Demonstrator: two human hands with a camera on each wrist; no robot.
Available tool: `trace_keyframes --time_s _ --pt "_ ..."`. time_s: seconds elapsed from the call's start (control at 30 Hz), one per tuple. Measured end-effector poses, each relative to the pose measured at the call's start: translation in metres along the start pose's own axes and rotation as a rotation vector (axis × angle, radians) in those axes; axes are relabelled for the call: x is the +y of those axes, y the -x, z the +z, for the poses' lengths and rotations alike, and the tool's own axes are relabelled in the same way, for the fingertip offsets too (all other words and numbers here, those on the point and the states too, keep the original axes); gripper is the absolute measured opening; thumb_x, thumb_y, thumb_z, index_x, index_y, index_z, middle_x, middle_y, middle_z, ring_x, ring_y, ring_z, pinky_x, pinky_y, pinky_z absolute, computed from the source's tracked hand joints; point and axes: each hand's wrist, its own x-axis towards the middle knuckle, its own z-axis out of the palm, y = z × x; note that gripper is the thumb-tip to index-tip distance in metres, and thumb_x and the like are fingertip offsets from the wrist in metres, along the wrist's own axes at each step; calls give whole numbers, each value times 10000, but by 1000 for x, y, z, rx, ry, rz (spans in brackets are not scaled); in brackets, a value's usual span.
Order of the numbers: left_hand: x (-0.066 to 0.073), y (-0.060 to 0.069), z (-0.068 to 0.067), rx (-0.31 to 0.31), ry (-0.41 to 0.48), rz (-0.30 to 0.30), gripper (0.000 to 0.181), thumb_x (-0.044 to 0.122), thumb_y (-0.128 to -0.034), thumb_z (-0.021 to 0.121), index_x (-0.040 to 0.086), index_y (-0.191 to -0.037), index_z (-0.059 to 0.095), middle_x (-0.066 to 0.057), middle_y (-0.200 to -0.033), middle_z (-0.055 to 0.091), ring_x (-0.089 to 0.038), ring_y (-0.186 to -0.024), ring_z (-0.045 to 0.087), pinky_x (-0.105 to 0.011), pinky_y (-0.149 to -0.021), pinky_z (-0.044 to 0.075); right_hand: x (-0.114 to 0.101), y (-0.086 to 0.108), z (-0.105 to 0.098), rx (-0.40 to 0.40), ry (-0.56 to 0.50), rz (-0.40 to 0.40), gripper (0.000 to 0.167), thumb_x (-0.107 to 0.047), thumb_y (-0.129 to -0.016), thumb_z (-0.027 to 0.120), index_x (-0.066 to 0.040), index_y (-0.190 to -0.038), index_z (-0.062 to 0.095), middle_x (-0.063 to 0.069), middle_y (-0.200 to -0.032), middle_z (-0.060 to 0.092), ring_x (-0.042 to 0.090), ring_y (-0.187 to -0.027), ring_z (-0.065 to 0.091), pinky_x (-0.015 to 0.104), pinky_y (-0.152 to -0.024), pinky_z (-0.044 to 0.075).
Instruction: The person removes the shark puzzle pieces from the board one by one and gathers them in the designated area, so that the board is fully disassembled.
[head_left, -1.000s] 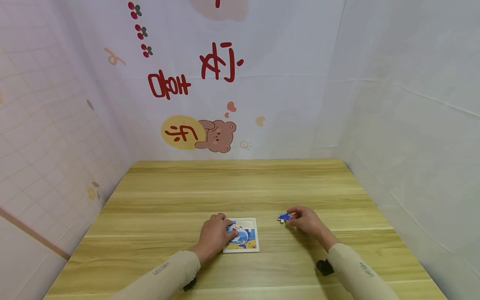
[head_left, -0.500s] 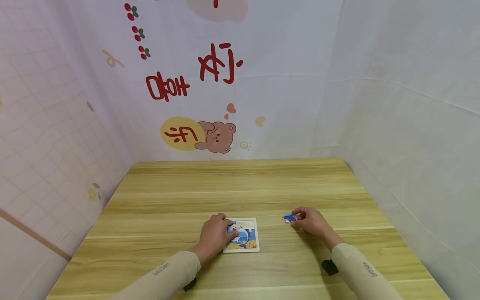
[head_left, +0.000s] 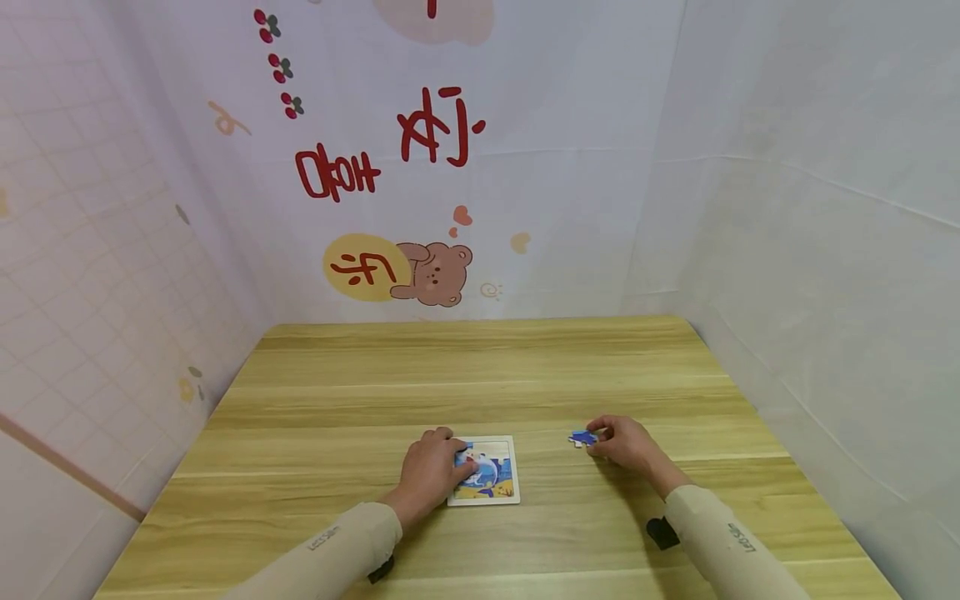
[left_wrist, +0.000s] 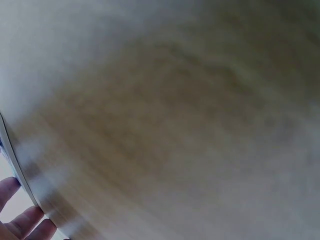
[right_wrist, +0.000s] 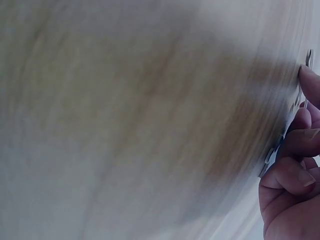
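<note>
I have the person's left hand resting on the left side of the puzzle, its thumb and forefinger lying over the picture. The puzzle is flat on the worktop, near the middle, inside a white frame; I can make out blue, white and yellow on it, and a pale patch toward its far right corner. On my left wrist feed, the fingers are a little apart and touch the frame's edge, though most of that hand falls outside the view. Over to the right, the right hand holds the blue piece, pinched between thumb and fingers, with its knobbed left part jutting out toward the puzzle. The piece is low over the worktop, well apart from the frame; I can't tell whether it touches the wood, nor whether it is one piece or several joined. My right wrist feed gives me only its dark edge beside the curled fingers. Each arm wears a pale sleeve: the left sleeve and the right sleeve both carry small dark lettering. Beyond the worktop I see the white back wall, printed with red characters, a brown bear beside a yellow disc, and cherries higher up.
</note>
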Motion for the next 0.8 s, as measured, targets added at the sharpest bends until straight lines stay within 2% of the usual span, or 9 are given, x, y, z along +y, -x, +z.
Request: trace_keyframes --time_s 0.3,0.47,0.63,0.8 --pt "-3 1 2 4 -2 6 417 424 -860 757 85 -1104 760 -146 -1173 636 -341 -1073 596 -527 -864 488 0 1 3 2 -40 23 388 -22 -801 765 32 -1168 652 74 -855 596 164 -661 538 281 -563 458" --pt "-2 0 1 0 6 -11 419 424 -860 759 85 -1107 756 -144 -1174 635 -339 -1077 592 -526 -872 485 -4 -2 -2 16 16 -12 394 -62 -798 776 21 -1166 662 58 -856 593 177 -722 532 311 -616 452" --pt "1 -3 1 -4 18 -39 409 412 -846 778 89 -1093 744 -112 -1144 638 -310 -1051 592 -507 -875 485 -14 -5 -2 25 49 -38 357 -102 -847 735 20 -1176 669 62 -886 606 189 -764 529 316 -643 449" --pt "2 -5 -2 -28 46 -37 423 409 -853 771 76 -1110 731 -122 -1159 628 -315 -1064 585 -512 -889 479 -33 -11 11 15 8 -35 319 -83 -879 714 17 -1180 676 45 -862 593 176 -720 512 305 -606 431"
